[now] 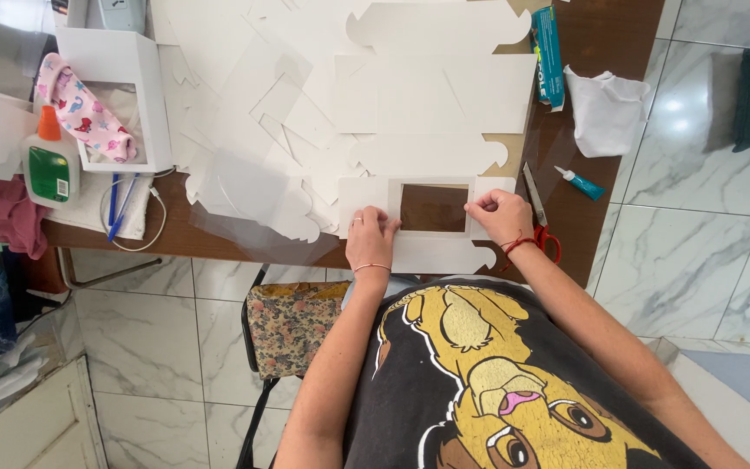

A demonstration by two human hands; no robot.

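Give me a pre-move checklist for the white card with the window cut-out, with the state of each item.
1. Left hand on the card with the window cut-out: ok, fingers rest on its left border.
2. Right hand on the card: ok, fingertips press its right border.
3. Card flat on the wooden table: ok, though its near edge lies at the table edge.
4. Window opening free: ok, bare wood shows through.
5. Scissors within reach: ok, beside the right wrist.
6. Small glue tube capped: cannot tell.
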